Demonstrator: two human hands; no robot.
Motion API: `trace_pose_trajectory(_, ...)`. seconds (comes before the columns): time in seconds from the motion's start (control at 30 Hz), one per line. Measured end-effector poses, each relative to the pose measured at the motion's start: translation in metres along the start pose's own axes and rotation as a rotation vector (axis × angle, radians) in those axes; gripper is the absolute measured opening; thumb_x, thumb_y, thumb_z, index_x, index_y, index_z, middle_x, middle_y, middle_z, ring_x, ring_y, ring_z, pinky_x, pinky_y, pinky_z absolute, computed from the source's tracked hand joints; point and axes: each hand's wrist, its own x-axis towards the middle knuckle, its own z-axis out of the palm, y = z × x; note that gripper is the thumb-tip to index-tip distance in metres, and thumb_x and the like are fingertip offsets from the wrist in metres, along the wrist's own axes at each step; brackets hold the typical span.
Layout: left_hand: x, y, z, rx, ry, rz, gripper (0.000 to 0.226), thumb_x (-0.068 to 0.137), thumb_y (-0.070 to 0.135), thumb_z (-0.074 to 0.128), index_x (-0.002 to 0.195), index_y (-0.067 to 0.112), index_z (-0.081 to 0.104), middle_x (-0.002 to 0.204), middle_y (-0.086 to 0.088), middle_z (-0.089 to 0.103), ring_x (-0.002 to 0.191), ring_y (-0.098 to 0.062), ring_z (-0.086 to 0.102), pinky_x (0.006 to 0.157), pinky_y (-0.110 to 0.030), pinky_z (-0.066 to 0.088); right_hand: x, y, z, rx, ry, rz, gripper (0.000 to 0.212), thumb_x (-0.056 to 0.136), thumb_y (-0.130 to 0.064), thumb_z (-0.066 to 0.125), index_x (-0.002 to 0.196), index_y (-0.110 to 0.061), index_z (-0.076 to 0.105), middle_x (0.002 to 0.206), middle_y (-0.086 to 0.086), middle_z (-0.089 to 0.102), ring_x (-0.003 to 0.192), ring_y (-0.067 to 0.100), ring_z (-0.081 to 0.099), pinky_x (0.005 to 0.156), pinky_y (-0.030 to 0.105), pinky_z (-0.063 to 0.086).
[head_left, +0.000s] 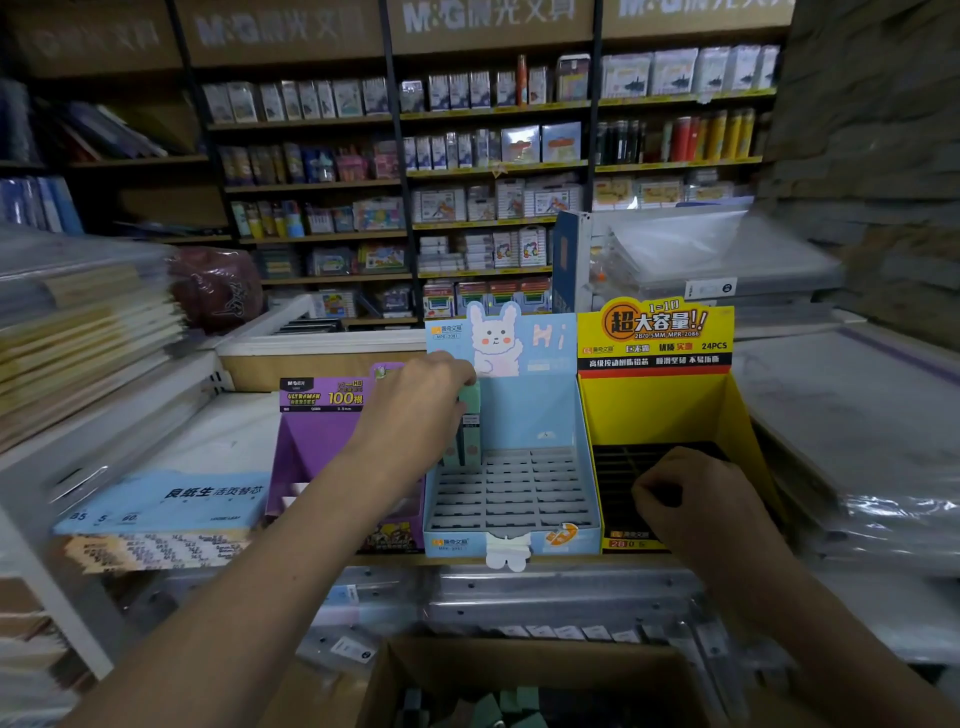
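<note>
Display boxes on the shelf: 3, side by side: purple box (311, 441) at left, blue box (524, 410) in the middle, yellow box (660, 410) at right. Hands in view: 2. The left hand (415, 410) is at the blue box's back left corner, fingers curled round 1 mint-green case (470, 400), held upright against the back wall above the slot grid. Just below it, green cases (465, 447) already stand in the back left slots; 2 can be made out, the wrist hiding any others. The remaining slots of the blue grid show open. The right hand (696, 504) rests over the front of the yellow box's black grid, fingers curled under; whether it holds anything cannot be told. Cardboard carton (519, 660): 1, below the shelf edge, with loose green pieces (498, 706) inside, too dark and blurred to count.
</note>
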Motion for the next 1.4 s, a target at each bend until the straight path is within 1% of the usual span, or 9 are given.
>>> trace_pose_trajectory(0.13,-0.019,0.006,-0.013,-0.212,0.101,-0.003,0.019,0.090,0.012,0.071,0.108,0.018,0.072,0.101,0.003,0.071,0.086,-0.020,0.069,0.079,-0.042,0.055,-0.006,-0.010,-0.010,0.068,0.062,-0.047,0.010,0.087,-0.011,0.073,0.081,-0.018,0.076,0.079,-0.011,0.067,0.073,0.008,0.062,0.065,0.038,0.057)
trace_pose_trajectory(0.33,-0.073,0.020,-0.025,-0.504,0.098,-0.057,0.006,0.088,0.025,0.074,0.085,0.028,0.070,0.075,0.019,0.067,0.072,-0.001,0.063,0.064,-0.019,0.046,-0.033,-0.037,-0.023,0.227,0.157,-0.232,0.006,0.083,-0.006,0.076,0.083,-0.012,0.078,0.083,-0.006,0.071,0.075,0.009,0.067,0.067,0.023,0.053)
trace_pose_trajectory(0.67,-0.176,0.019,0.057,-0.835,-0.169,-0.310,0.011,0.088,0.030,0.074,0.086,0.038,0.067,0.079,0.017,0.068,0.078,-0.005,0.066,0.068,-0.029,0.053,-0.100,-0.020,0.057,0.276,-0.161,-0.130,0.016,0.090,-0.014,0.070,0.074,-0.018,0.073,0.075,-0.008,0.070,0.074,0.005,0.064,0.062,0.019,0.046)
trace_pose_trajectory(0.77,-0.204,0.015,0.098,-0.797,-0.269,-0.398,0.025,0.087,0.019,0.077,0.080,0.040,0.066,0.078,0.021,0.068,0.082,0.005,0.064,0.070,-0.014,0.046,-0.117,0.000,0.095,0.335,-0.265,-0.004,0.011,0.088,-0.014,0.072,0.080,-0.018,0.078,0.076,-0.012,0.073,0.076,0.000,0.066,0.066,0.012,0.048)
trace_pose_trajectory(0.83,-0.222,0.014,0.123,-0.787,-0.340,-0.445,0.024,0.087,0.018,0.078,0.081,0.038,0.067,0.081,0.022,0.070,0.084,0.012,0.063,0.069,-0.007,0.042,-0.128,0.015,0.118,0.350,-0.362,0.051,0.011,0.088,-0.013,0.073,0.082,-0.019,0.079,0.078,-0.013,0.074,0.078,-0.002,0.067,0.070,0.011,0.050)
trace_pose_trajectory(0.97,-0.251,0.012,0.166,-0.791,-0.500,-0.525,0.013,0.088,0.016,0.077,0.098,0.024,0.073,0.095,0.010,0.076,0.091,-0.004,0.069,0.086,-0.033,0.056,-0.143,0.043,0.155,0.212,-0.501,0.093,0.009,0.086,-0.014,0.074,0.092,-0.019,0.079,0.087,-0.014,0.073,0.083,-0.001,0.067,0.079,0.019,0.054)
trace_pose_trajectory(1.07,-0.263,0.014,0.186,-0.742,-0.633,-0.500,0.036,0.083,0.019,0.080,0.116,0.024,0.068,0.120,0.004,0.070,0.114,-0.016,0.065,0.096,-0.032,0.052,-0.144,0.059,0.163,0.078,-0.590,0.104,0.018,0.085,-0.014,0.073,0.103,-0.015,0.076,0.104,-0.001,0.071,0.098,0.015,0.066,0.086,0.025,0.051)
trace_pose_trajectory(1.27,-0.274,0.021,0.210,-0.573,-0.728,-0.342,0.041,0.076,0.029,0.085,0.098,0.037,0.051,0.159,-0.001,0.035,0.144,-0.025,0.032,0.112,-0.034,0.037,-0.144,0.080,0.158,-0.139,-0.842,0.048,0.047,0.083,-0.020,0.070,0.130,-0.027,0.065,0.140,-0.005,0.051,0.133,0.020,0.039,0.110,0.037,0.035)
trace_pose_trajectory(1.4,-0.279,0.026,0.219,-0.515,-0.737,-0.306,0.037,0.078,0.034,0.083,0.098,0.035,0.051,0.169,-0.005,0.019,0.152,-0.024,0.021,0.116,-0.035,0.034,-0.150,0.085,0.165,-0.195,-0.903,-0.002,0.050,0.083,-0.015,0.068,0.129,-0.030,0.065,0.143,-0.005,0.049,0.134,0.022,0.037,0.110,0.037,0.035)
